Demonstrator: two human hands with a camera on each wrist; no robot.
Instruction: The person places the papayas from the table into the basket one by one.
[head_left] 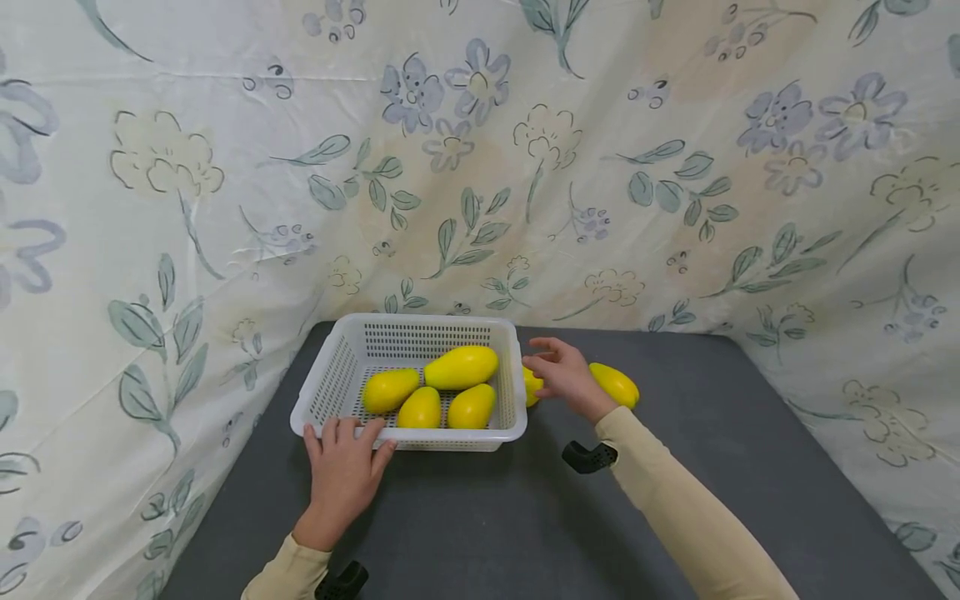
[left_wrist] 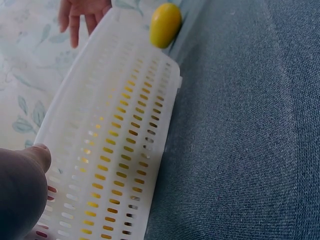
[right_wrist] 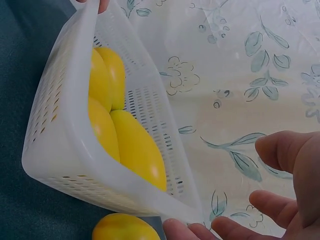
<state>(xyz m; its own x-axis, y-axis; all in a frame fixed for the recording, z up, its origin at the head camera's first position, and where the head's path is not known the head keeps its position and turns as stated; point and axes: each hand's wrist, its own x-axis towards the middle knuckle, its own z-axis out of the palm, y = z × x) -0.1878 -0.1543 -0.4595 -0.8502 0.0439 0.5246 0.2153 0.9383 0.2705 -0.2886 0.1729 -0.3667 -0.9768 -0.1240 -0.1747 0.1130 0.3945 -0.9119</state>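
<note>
A white slotted plastic basket [head_left: 408, 438] stands on the dark table and holds several yellow mangoes [head_left: 461, 367]. My left hand [head_left: 341, 467] grips its near rim at the left, fingers hooked over the edge; in the left wrist view the thumb [left_wrist: 40, 156] lies against the outer wall. My right hand [head_left: 567, 379] hovers past the basket's right side with fingers spread and nothing held. Just below its fingertips a mango [head_left: 532, 387] lies close against the basket, partly hidden by the hand. Another mango [head_left: 617, 385] lies farther right, behind the right wrist.
The dark grey tabletop [head_left: 480, 525] stretches in front of the basket and to its right. A floral cloth [head_left: 465, 208] hangs along the back and sides of the table, close behind the basket's far rim.
</note>
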